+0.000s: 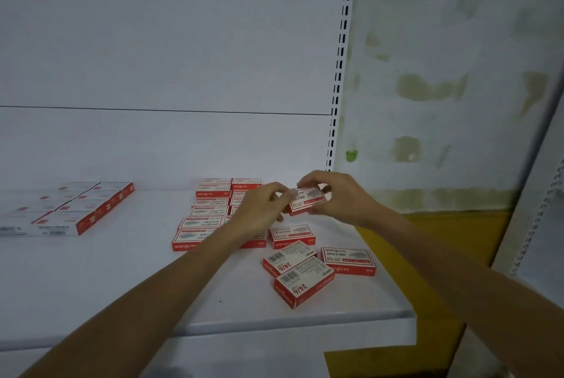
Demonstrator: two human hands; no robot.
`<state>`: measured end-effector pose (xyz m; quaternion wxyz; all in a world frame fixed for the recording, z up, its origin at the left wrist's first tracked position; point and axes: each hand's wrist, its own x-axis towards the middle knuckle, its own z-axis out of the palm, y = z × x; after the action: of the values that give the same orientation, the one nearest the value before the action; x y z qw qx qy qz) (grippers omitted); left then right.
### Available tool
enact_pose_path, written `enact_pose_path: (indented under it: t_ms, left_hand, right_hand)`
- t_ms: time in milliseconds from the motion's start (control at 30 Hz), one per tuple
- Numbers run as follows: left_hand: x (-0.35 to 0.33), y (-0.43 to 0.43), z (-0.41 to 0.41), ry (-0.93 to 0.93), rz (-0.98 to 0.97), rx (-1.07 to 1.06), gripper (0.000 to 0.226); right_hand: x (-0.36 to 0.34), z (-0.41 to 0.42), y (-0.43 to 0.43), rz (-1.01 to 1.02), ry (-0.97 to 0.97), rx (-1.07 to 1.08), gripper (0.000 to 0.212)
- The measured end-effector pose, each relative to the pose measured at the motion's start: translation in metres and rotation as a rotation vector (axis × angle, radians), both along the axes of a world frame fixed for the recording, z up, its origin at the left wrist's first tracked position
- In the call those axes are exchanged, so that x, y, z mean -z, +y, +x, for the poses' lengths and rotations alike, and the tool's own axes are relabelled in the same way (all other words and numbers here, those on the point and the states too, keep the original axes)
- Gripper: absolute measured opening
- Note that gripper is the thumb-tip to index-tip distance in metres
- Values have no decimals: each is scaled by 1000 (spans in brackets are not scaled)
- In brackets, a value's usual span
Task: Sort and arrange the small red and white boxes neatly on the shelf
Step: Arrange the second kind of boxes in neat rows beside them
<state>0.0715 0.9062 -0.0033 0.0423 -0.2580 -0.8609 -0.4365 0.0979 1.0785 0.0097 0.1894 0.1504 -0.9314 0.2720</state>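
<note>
Head view, left hand, right hand gripping box, long axis left-right

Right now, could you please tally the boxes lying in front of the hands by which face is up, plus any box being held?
Barcode-up boxes: 2
Label-up boxes: 2
Held box, pinched between left hand and right hand: 1
Total: 5
</note>
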Motion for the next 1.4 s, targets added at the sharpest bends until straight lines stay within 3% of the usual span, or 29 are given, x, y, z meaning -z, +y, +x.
enact_pose_path:
  t_ms: [167, 267, 333, 467, 567, 667, 800, 1033, 1400]
  left_hand:
    - [0, -16, -14, -160, 244, -104, 28]
    - [0, -22, -19, -291, 428, -157, 29]
    - [1, -27, -22, -292, 402, -165, 31]
    - [-2, -50, -20, -176, 210, -109, 36]
    - [-1, -69, -24, -59, 55, -145, 45]
    - [2, -81, -28, -6, 90, -147, 63]
    - [3, -88, -36, -11, 214, -133, 51]
    - [1, -93, -42, 71, 231, -224, 41]
    - [1, -94, -50, 111, 120, -148, 47]
  right_hand:
    - [1, -14, -29, -146, 126, 114, 57]
    - [-5, -21, -51, -420, -112, 169, 46]
    - [-5, -25, -65, -563, -311, 58, 38]
    - [-3, -33, -78, -587, -303, 4, 30]
    - [-4, -38, -81, -543, -293, 32, 25]
    - [-3, -42, -89, -513, -281, 19, 25]
    - [-1, -47, -100, -518, -155, 116, 18]
    - [-4, -44, -108, -384, -156, 132, 49]
    - [-2, -43, -106, -154, 13, 173, 41]
